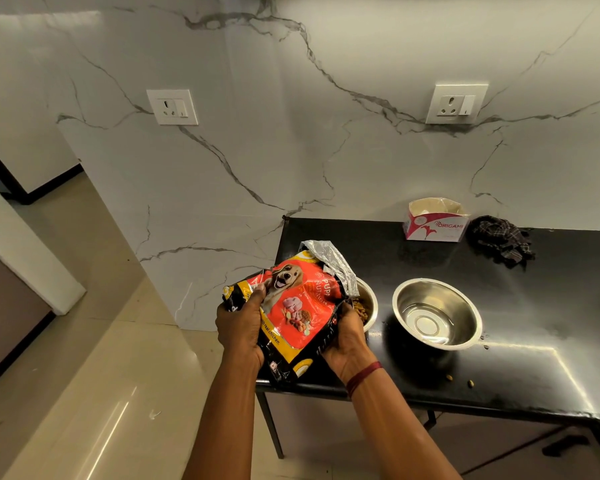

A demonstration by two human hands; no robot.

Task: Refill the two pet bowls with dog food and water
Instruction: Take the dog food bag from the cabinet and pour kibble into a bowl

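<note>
**Both hands on the food bag**

Head view: the left hand (240, 327) and right hand (347, 337) each gripped the bag (293, 304), its torn top tilted over the left bowl (370, 296), which held kibble (361, 309). The right bowl (437, 315) stood just beside it on the black table (541, 344); whether it held water was unclear

The glossy black table (534, 358) before me fills the lower right of the frame. Near its left end sits a kibble bowl (371, 299) of steel, with a second steel bowl (458, 327) just to its right. By the back edge stand an open Origami box (433, 226) and a crumpled dark checked cloth (503, 240). Two loose kibble pieces (449, 377) lie near the front edge.
</note>
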